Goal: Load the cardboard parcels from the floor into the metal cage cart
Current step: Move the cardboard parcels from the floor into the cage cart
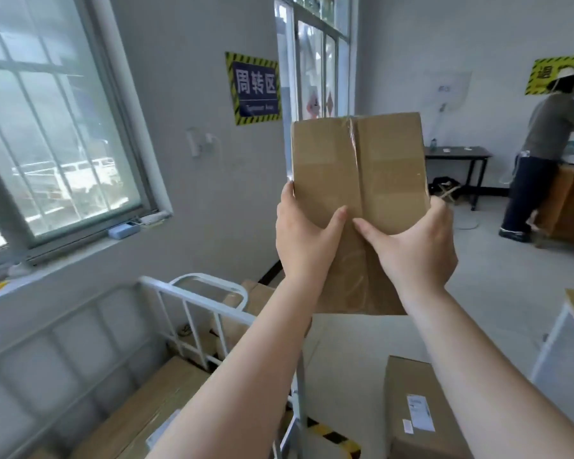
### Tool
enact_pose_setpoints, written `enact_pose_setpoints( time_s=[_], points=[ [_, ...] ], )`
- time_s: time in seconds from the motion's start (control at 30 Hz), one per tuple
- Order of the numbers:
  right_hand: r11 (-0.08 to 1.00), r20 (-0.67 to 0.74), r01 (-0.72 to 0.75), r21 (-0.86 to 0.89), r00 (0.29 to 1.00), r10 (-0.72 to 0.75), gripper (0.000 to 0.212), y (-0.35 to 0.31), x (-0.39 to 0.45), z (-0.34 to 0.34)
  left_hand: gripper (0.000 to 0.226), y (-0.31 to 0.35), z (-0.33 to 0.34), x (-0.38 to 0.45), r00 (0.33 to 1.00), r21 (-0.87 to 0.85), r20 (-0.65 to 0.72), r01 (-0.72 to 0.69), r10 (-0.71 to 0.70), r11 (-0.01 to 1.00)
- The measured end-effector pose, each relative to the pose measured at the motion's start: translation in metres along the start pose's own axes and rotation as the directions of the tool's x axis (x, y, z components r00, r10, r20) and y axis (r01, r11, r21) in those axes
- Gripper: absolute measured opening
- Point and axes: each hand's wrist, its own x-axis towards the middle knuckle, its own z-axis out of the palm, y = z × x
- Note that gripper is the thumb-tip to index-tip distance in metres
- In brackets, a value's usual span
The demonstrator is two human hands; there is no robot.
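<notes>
While held high: I see the box [358,180] raised at chest height, above the cart [193,293] at seven o'clock.
Left hand [304,241]: gripping the box's left edge.
Right hand [415,246]: gripping its right edge.

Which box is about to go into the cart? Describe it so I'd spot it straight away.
Start at the white metal cage cart under the big window. Just to its right, both bare hands, left hand and right hand, hold up a flat brown cardboard parcel. Unlike the labelled box on the floor, it is lifted and has clear tape down its middle.

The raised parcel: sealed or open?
Sealed: clear tape runs along the closed centre seam of the parcel, held by left hand and right hand.
</notes>
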Motion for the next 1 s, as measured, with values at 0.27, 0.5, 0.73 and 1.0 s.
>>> enact_pose_setpoints(
  time_s=[0.27, 0.5, 0.73, 1.0],
  points=[
    [0.951, 0.249, 0.098, 0.295, 0.952, -0.176, 0.104, -0.098, -0.073, 0.015, 0.084, 0.019, -0.141, -0.022, 0.941, 0.234, -0.337, 0.049, 0.033, 0.971],
    [0.881, 0.505, 0.047, 0.471, 0.804, -0.313, 0.102, -0.173, -0.187, 0.033, 0.085, 0.0, -0.275, -0.075, 0.824, 0.399, -0.566, 0.237, 0.035, 0.886],
    [0.818, 0.656, 0.013, 0.575, 0.59, -0.471, 0.097, -0.251, -0.339, 0.036, 0.082, -0.024, -0.429, -0.149, 0.684, 0.452, -0.728, 0.422, 0.052, 0.786],
    [0.81, 0.77, -0.055, 0.584, 0.354, -0.53, 0.105, -0.32, -0.521, 0.032, 0.079, -0.055, -0.592, -0.241, 0.547, 0.407, -0.837, 0.637, -0.012, 0.655]
  ],
)
